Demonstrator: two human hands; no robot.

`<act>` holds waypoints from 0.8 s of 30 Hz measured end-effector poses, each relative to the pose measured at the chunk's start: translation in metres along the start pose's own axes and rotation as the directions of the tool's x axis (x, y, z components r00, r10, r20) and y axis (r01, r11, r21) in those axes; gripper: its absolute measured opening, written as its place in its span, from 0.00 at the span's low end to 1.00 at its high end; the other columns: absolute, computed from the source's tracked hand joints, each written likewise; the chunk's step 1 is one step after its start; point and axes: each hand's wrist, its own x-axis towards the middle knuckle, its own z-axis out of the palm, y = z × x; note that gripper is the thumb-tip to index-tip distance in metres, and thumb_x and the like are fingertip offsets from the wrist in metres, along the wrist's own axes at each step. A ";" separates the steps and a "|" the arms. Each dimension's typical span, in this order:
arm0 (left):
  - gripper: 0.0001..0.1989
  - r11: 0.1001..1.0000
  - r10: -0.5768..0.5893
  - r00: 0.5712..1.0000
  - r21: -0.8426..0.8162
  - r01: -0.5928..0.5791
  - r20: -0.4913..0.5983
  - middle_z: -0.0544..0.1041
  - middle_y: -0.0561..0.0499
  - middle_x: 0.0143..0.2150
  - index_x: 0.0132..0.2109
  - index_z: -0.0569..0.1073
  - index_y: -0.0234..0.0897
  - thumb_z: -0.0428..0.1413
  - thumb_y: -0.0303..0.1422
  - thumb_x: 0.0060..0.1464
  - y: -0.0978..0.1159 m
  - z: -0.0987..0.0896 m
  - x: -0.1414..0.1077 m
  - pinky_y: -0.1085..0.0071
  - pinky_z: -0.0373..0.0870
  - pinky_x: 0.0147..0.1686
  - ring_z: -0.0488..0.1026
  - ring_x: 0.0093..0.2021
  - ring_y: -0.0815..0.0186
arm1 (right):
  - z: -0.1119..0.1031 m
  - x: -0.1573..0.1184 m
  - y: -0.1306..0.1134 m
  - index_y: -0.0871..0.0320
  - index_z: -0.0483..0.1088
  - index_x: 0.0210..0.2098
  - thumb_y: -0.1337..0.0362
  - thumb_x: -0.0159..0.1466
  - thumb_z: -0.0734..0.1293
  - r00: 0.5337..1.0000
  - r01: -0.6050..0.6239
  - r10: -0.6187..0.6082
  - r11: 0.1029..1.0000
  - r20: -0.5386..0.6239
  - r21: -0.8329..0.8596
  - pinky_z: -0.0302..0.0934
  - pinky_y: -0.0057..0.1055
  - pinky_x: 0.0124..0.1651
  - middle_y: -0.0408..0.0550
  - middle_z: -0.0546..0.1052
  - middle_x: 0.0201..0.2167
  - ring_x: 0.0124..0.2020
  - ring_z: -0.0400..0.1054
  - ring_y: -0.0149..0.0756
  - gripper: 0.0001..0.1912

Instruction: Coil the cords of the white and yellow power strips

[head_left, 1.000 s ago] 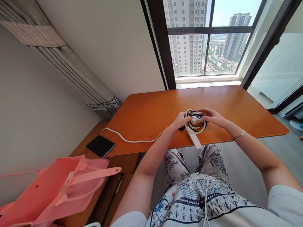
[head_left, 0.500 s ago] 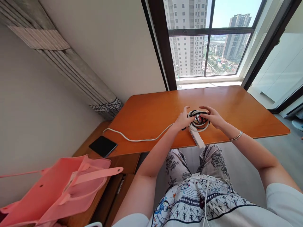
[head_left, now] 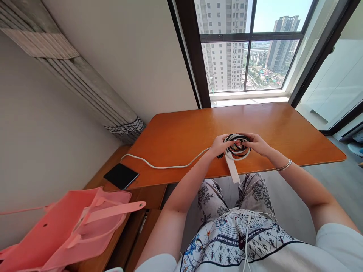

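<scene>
A bundle of coiled black and white cables point(head_left: 241, 152) is held between both hands above the near edge of the table. My left hand point(head_left: 220, 145) grips its left side, thumb laid across the coil. Around the right side curl the fingers of my right hand point(head_left: 256, 143), its thumb reaching into the middle. A white power strip point(head_left: 233, 169) hangs down from under the coil, its lower end past the table edge. From the left hand a white cord point(head_left: 170, 167) runs leftward over the tabletop.
The brown table point(head_left: 269, 121) stands before a window. A black tablet or phone point(head_left: 121, 176) lies by its left corner. An open pink bag point(head_left: 76, 226) rests on a lower wooden surface at left. A patterned grey curtain point(head_left: 85, 83) hangs along the wall.
Both hands have closed in around the coil, the right hand's raised fingers coming down onto it. The power strip now hangs lower and steeper. The view has shifted slightly.
</scene>
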 end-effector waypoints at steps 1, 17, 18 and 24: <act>0.15 1.000 0.002 1.000 0.022 -0.001 -0.011 0.82 0.47 0.37 0.40 0.79 0.31 0.61 0.38 0.47 0.000 0.000 0.000 0.68 0.70 0.42 0.76 0.39 0.60 | -0.002 -0.001 -0.001 0.56 0.74 0.55 0.63 0.54 0.71 0.999 0.038 -0.037 0.998 0.035 -0.046 0.67 0.43 0.57 0.50 0.79 0.51 0.51 0.74 0.43 0.28; 0.14 0.974 -0.030 0.997 0.223 0.045 -0.074 0.78 0.52 0.29 0.36 0.79 0.33 0.59 0.39 0.46 0.010 0.004 -0.003 0.71 0.66 0.32 0.72 0.32 0.64 | -0.005 -0.015 0.000 0.57 0.77 0.30 0.63 0.57 0.64 0.992 -0.115 0.075 0.879 -0.105 -0.462 0.68 0.34 0.37 0.42 0.77 0.25 0.31 0.73 0.39 0.10; 0.14 0.976 -0.030 0.997 0.212 0.044 -0.070 0.78 0.51 0.30 0.37 0.79 0.33 0.59 0.39 0.46 0.010 0.003 -0.002 0.71 0.66 0.33 0.72 0.32 0.64 | -0.003 -0.014 0.003 0.57 0.77 0.32 0.63 0.56 0.64 0.993 -0.107 0.078 0.925 -0.094 -0.364 0.70 0.35 0.40 0.42 0.79 0.27 0.33 0.74 0.40 0.10; 0.16 0.992 -0.023 1.000 0.128 0.021 0.007 0.79 0.50 0.33 0.38 0.78 0.32 0.59 0.41 0.47 0.008 -0.005 -0.001 0.69 0.68 0.38 0.73 0.35 0.63 | 0.008 -0.016 0.009 0.57 0.77 0.39 0.59 0.54 0.70 0.996 -0.075 0.075 0.997 -0.040 0.021 0.73 0.43 0.49 0.44 0.81 0.36 0.40 0.77 0.43 0.15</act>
